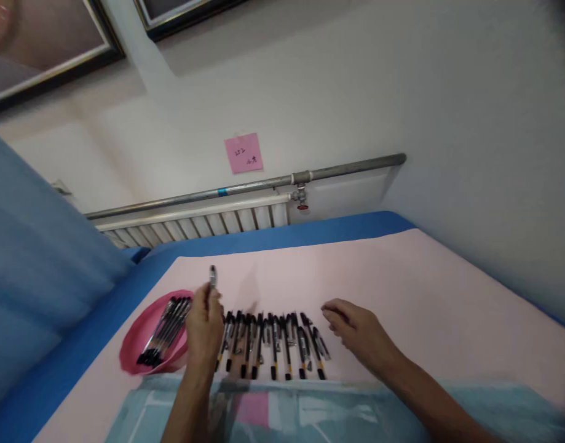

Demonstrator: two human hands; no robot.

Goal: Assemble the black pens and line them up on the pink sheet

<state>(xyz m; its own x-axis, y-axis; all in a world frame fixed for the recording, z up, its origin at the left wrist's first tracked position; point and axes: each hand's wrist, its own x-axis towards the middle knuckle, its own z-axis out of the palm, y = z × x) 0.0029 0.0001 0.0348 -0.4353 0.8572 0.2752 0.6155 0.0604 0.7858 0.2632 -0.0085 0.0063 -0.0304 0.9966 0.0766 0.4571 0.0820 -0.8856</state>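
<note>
My left hand [206,320] is closed around a pen [213,276]; its black-and-clear end sticks up above the fingers, and the rest is hidden. To the right of that hand lies a row of black pens [273,351] with yellowish bands, side by side. Short clear-and-black pieces [304,346] lie among them. My right hand [358,332] hovers just right of the row, its fingers bent and pressed together; whether anything small is between them is hidden. A pink basket [129,344] on the left holds a bundle of pens [166,332].
Pale pink sheeting [365,271] covers a blue surface [282,235]. Clear bluish plastic packaging [328,412] lies along the near side. A blue curtain [37,264] hangs at left. Behind are a white radiator [217,220], a metal pipe [356,168] and a pink note [244,153].
</note>
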